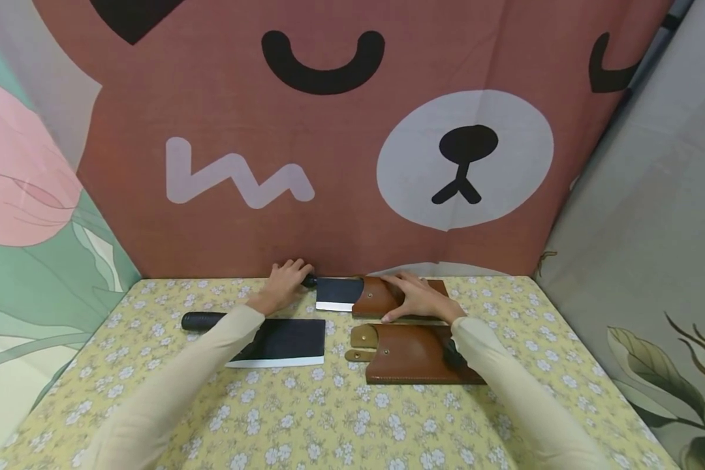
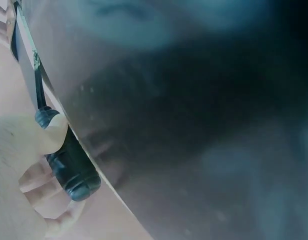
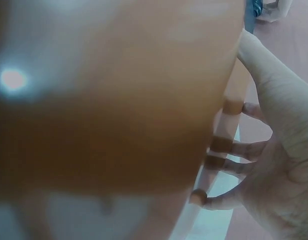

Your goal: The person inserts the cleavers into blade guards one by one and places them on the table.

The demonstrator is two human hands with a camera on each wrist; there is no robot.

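Observation:
At the back of the table, my left hand grips the black handle of a cleaver, its thumb lying over it. That cleaver's dark blade, with a bright lower edge, is partly inside a brown leather sheath. My right hand spans this sheath and holds it, thumb at the near edge and fingers towards the far one. Closer to me lies a second, larger cleaver, its middle hidden by my left forearm. A second brown sheath lies partly beneath my right forearm.
Two tan snap straps stick out from the left end of the nearer sheath. A yellow flowered cloth covers the table. Behind its far edge hangs a curtain with a bear print. Large blurred surfaces fill much of both wrist views.

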